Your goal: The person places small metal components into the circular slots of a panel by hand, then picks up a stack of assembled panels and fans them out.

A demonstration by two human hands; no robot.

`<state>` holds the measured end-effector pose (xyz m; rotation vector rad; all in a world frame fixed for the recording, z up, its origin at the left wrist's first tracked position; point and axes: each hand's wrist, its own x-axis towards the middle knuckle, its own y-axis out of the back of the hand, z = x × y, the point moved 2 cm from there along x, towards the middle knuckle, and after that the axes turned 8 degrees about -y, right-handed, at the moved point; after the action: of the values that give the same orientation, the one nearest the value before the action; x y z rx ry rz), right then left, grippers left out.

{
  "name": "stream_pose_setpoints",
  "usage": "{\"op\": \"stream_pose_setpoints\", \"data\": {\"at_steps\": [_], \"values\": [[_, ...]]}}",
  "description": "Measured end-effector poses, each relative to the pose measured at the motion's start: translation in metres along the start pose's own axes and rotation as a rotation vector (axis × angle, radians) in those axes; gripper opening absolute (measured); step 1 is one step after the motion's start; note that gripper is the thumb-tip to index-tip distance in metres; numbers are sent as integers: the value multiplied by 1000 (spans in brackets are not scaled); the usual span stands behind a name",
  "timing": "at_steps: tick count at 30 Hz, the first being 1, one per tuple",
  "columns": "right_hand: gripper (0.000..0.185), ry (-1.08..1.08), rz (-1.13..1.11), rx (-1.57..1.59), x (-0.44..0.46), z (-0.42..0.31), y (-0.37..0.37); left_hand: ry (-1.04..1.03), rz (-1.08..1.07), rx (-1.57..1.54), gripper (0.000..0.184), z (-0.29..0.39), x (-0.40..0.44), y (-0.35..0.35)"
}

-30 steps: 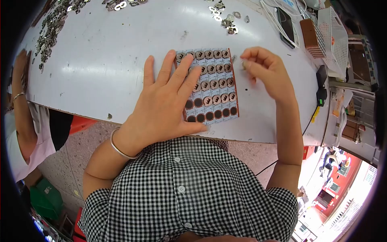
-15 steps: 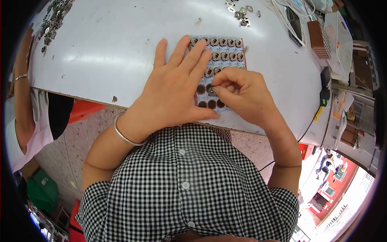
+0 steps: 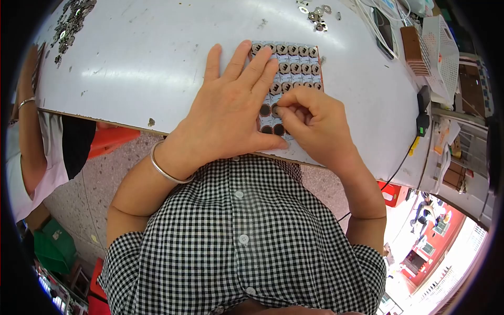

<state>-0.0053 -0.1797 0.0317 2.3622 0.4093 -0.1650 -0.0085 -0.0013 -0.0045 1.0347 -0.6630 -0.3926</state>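
A panel (image 3: 290,59) with rows of round metal pieces lies on the white table. The upper rows carry silver pieces with dark marks; lower down, bare dark circles (image 3: 266,129) show. My left hand (image 3: 227,105) rests flat over the panel's left side, fingers spread, thumb along the lower edge. My right hand (image 3: 315,123) is over the panel's lower right part, thumb and forefinger pinched on a small round metal piece (image 3: 275,110) at the second dark circle of the fourth row. The rest of that row is hidden behind this hand.
Heaps of metal pieces (image 3: 73,26) lie at the far left, and a smaller group (image 3: 316,19) at the top. A phone (image 3: 384,34), cables, a brown block (image 3: 414,50) and a white basket (image 3: 440,55) stand at the right. A co-worker's arm (image 3: 30,136) is at the left edge.
My right hand has come in from the right of the panel to its fourth row, with the small metal piece. My left hand stays on the panel. The view has shifted.
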Motion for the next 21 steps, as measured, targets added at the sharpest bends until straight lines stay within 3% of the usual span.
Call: {"op": "stream_pose_setpoints", "data": {"at_steps": [5,8,14,21], "values": [[15,196,204,-136,-2,5,-7,-4,25,2,115,0,-1,-1],[16,182,206,-133,-4,11,-10,-3,28,1,115,-1,-1,-2],[17,377,371,-247,-11,13,-16,7,32,13,110,0,1,-2],[15,331,210,-249,-11,7,-7,4,17,9,109,2,4,2]]}}
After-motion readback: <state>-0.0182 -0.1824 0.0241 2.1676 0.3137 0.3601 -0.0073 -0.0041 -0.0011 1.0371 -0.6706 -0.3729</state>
